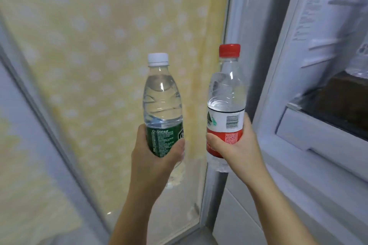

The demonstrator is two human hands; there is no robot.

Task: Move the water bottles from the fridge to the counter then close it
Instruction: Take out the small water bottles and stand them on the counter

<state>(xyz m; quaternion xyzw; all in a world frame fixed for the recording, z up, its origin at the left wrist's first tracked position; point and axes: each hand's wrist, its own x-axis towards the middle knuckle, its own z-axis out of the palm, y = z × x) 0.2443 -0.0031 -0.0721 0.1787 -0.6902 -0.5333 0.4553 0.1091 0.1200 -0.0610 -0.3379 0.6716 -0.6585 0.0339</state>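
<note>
My left hand (157,157) grips a clear water bottle with a white cap and green label (162,103) around its lower part, held upright. My right hand (237,149) grips a second water bottle with a red cap and red-and-white label (227,101), also upright, a short gap to the right of the first. Both bottles are full of water and held in the air in front of me. The open fridge door (318,125) stands at the right, with its inner shelf bin showing.
A glass panel covered with a yellow dotted curtain (99,55) fills the left and middle, framed by pale metal bars (229,26). The fridge door's white bin (310,135) juts out at the right, close to my right forearm. The picture is blurred by motion.
</note>
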